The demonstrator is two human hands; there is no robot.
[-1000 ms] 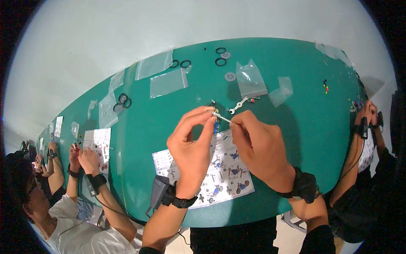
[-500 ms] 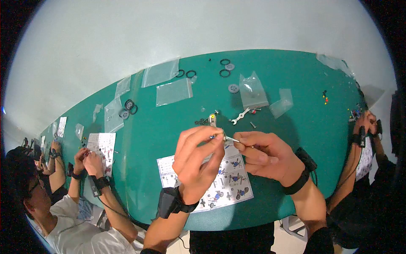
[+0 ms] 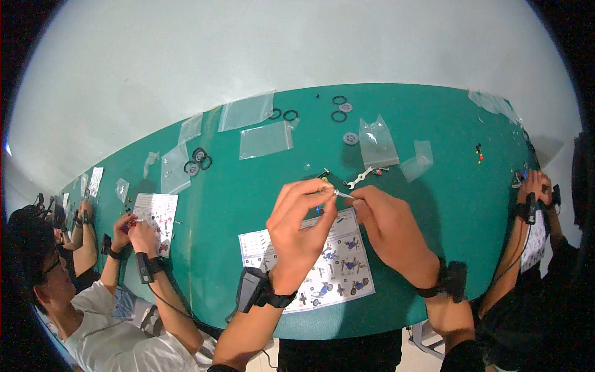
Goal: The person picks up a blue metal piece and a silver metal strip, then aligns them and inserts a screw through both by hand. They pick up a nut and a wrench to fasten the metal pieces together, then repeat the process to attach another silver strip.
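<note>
My left hand [image 3: 300,229] pinches a small blue and yellow part [image 3: 320,189] between thumb and fingers, held above the green table [image 3: 248,186]. My right hand [image 3: 387,229] grips a thin silver axle [image 3: 343,194] and its tip meets the part in my left hand. Both hands hover over a printed instruction sheet [image 3: 331,266]. A small silver wrench [image 3: 359,178] lies just beyond my fingers, beside a few tiny loose pieces.
Clear plastic bags [image 3: 265,139] lie across the far half of the table, with black rubber rings [image 3: 339,115] and grey wheels [image 3: 351,138] among them. A person on the left [image 3: 145,248] handles parts over another sheet. Another person's hands [image 3: 533,186] are at the right edge.
Both my hands shifted slightly right and up over the sheet while keeping the axle against the small part. The view tilted, so the table items appear lower.
</note>
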